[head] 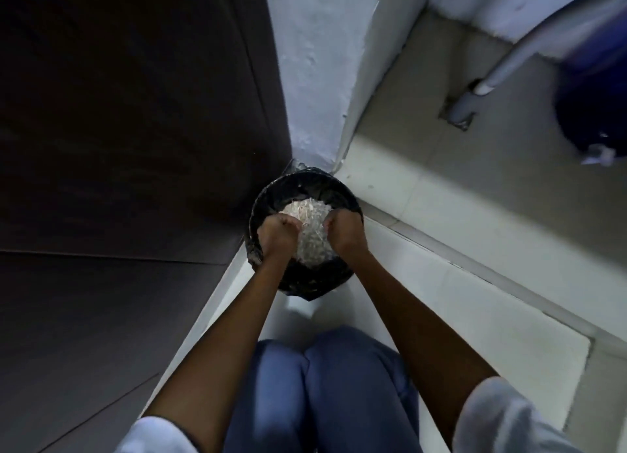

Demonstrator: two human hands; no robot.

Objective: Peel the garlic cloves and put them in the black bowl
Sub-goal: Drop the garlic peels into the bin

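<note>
Curled over bin at 12 o'clock: left hand, right hand. Cannot tell what is held. Could spill skins on floor if shaken.

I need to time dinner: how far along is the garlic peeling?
Done: nothing can be confirmed, as no peeled cloves or black bowl plainly show. In hand: the left hand and right hand both grip a pale flaky mass over a round black plastic-lined container on the floor. It is possibly skins being thrown out, which would suggest late cleanup. Left: unclear, as no unpeeled garlic is in view.
</note>
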